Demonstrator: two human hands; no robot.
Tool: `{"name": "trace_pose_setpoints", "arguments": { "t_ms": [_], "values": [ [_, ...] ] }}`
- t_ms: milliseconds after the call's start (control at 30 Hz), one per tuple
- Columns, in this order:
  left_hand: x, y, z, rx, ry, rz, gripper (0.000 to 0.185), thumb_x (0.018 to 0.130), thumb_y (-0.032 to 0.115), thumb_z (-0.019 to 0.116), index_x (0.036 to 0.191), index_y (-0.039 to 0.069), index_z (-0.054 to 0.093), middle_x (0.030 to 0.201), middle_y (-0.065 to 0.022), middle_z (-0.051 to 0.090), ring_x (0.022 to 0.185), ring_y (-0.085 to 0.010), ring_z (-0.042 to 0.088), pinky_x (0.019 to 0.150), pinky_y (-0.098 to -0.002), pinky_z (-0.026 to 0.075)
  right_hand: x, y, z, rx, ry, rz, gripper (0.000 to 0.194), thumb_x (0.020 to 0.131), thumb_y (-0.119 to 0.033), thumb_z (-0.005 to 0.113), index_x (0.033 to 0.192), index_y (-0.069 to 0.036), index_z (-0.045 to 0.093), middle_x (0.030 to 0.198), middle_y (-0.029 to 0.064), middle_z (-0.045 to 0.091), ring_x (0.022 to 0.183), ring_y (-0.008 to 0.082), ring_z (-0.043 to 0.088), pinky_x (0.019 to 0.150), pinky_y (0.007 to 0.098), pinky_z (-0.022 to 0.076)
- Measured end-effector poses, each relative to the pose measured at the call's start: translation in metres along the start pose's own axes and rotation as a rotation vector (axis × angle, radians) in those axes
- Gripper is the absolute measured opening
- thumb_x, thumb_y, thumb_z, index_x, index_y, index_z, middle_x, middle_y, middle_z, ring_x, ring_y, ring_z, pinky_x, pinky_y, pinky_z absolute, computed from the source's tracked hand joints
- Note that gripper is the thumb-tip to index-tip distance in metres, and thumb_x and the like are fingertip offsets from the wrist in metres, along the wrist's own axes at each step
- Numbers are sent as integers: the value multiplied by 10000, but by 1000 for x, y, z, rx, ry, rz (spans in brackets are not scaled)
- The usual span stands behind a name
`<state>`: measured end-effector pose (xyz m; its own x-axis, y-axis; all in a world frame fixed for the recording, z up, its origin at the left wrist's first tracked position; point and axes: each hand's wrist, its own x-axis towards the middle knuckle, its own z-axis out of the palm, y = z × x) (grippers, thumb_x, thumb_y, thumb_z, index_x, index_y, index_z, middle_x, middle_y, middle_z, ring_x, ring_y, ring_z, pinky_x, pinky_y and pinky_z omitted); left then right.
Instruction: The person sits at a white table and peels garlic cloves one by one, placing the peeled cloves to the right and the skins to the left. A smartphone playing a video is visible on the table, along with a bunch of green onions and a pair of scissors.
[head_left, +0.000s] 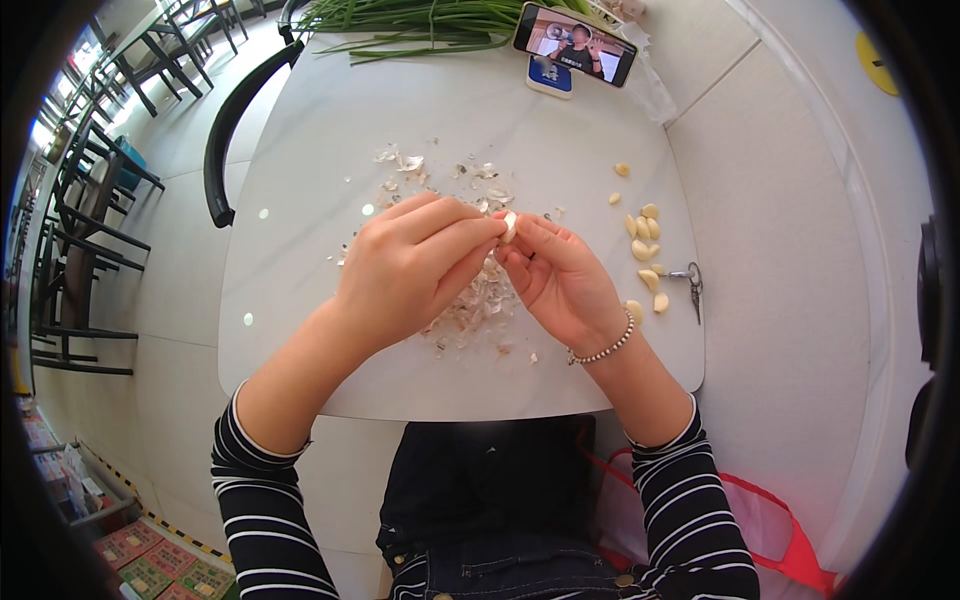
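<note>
Between the fingertips of my left hand (420, 262) and my right hand (559, 274) is a small pale garlic clove (510, 226), gripped from both sides above the middle of the white table (300, 187). Papery garlic skins (480, 304) lie heaped beneath my hands, partly hidden by them. More skin flakes (409, 162) are scattered beyond my fingers. Right of my right hand, several peeled garlic cloves (643, 227) lie loose along the table's right side. One clove (634, 311) sits partly behind my right wrist, which wears a beaded bracelet (604, 351).
Scissors (696, 289) rest at the table's right edge. A phone (576, 43) playing a video leans on a blue-and-white stand (550, 77) at the back right. Long green stalks (420, 22) lie along the far edge. A black chair arm (225, 135) curves beside the left edge.
</note>
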<state>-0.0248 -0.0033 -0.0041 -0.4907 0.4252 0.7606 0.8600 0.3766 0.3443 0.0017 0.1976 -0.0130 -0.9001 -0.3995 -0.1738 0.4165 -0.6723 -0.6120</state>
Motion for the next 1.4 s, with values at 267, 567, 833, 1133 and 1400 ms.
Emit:
{"name": "trace_pose_setpoints", "arguments": {
  "t_ms": [267, 567, 833, 1133, 1400],
  "values": [
    [-5, 1, 2, 108, -3, 58, 265, 739, 64, 751, 1002, 68, 717, 865, -14, 670, 689, -181, 640, 596, -298, 526, -1, 4, 2, -31, 71, -12, 232, 1027, -125, 574, 1153, 52, 653, 1063, 73, 691, 962, 103, 681, 863, 186, 580],
    [-8, 3, 10, 249, 39, 163, 247, 743, -6, 751, 982, 11, 689, 780, -42, 649, 636, -183, 627, 564, -296, 509, 1, 3, -3, -51, 82, -9, 188, 1001, -121, 619, 1118, 9, 688, 1064, 61, 709, 981, 121, 667, 920, 240, 548],
    [-6, 3, 9, 179, 71, 59, 207, 725, 58, 732, 920, 65, 664, 780, -19, 608, 648, -181, 620, 593, -294, 522, 2, 3, -1, -72, 10, 4, 181, 997, -125, 618, 1104, 1, 692, 1005, 48, 709, 917, 103, 667, 845, 226, 555],
    [0, -9, -4, 243, 142, -143, 108, 795, 19, 718, 884, 60, 672, 763, -58, 641, 636, -230, 619, 566, -335, 493, -1, -6, -1, -104, -169, 105, 305, 992, -127, 555, 1208, 75, 626, 989, 107, 663, 861, 126, 618, 743, 199, 530],
    [-4, -1, -1, 215, -34, -88, 119, 775, 39, 721, 881, 80, 687, 815, -34, 687, 711, -231, 649, 699, -351, 511, 1, -6, 0, -48, -89, 40, 290, 1025, -109, 511, 1244, 58, 603, 1019, 93, 678, 889, 116, 656, 763, 206, 575]
  ]
}}
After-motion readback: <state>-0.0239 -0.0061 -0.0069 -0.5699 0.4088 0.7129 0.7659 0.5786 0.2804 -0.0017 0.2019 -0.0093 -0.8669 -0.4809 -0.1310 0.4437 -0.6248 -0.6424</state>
